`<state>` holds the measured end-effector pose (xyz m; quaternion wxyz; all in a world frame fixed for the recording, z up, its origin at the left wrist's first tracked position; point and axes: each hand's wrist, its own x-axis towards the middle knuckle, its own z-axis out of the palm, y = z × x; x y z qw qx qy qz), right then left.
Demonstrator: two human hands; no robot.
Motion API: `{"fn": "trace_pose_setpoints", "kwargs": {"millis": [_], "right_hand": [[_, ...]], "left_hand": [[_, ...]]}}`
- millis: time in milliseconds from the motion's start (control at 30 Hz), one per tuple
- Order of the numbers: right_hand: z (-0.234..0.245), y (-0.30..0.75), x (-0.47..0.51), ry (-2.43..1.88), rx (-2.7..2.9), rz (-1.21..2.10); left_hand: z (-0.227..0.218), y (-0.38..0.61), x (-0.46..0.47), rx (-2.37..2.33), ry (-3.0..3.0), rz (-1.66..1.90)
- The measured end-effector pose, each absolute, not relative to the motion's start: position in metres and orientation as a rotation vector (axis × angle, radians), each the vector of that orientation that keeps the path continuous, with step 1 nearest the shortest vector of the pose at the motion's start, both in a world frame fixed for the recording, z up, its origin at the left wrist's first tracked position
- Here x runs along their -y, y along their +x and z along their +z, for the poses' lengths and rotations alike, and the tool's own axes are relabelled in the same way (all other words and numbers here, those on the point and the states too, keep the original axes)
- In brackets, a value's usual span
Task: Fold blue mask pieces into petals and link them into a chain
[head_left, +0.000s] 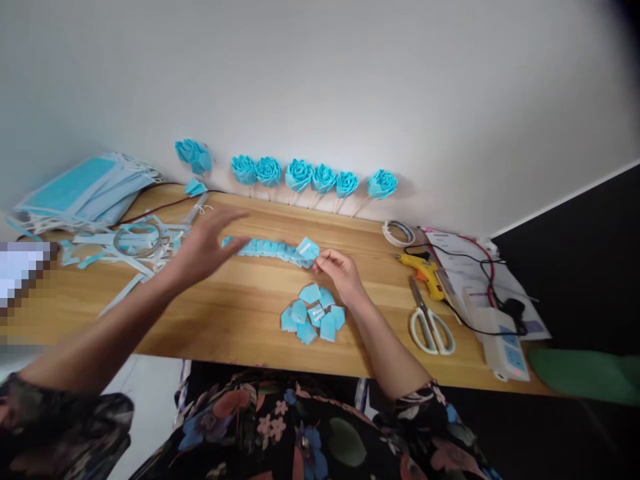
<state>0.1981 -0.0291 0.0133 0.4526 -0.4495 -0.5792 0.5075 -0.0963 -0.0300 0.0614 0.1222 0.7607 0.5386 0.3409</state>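
Observation:
My right hand pinches the corner of a blue fabric petal that has a white strip on its face. This petal lies over the right end of a row of overlapping blue petals on the table. Above the left end of that row is my left hand, thumb and fingers apart, with nothing in it. It hides part of the row's left end. Nearer to me sits a loose pile of several blue petals, one of them also bearing white strips.
Blue flowers on sticks lean along the wall. Face masks, cut strips and a tape roll are at left. At right lie a tape ring, yellow glue gun, scissors, cables and a power strip.

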Motion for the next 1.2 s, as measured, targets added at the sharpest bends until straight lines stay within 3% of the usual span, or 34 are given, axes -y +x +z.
{"fn": "trace_pose_setpoints", "kwargs": {"millis": [133,367,1000,1200], "right_hand": [[0.013,0.198,0.029,-1.108,1.429,1.276],[0.008,0.203,0.025,-1.099,1.476,1.293],[0.005,0.203,0.026,-1.15,1.614,1.257],[0.008,0.2,0.027,-1.211,1.583,1.015]], "left_hand": [[0.056,-0.031,0.02,-1.182,1.792,0.847],[0.035,0.004,0.002,-1.064,1.289,0.942],[0.015,0.006,0.009,-1.073,1.902,0.968],[0.016,0.006,0.016,-1.134,2.111,1.286]]}}
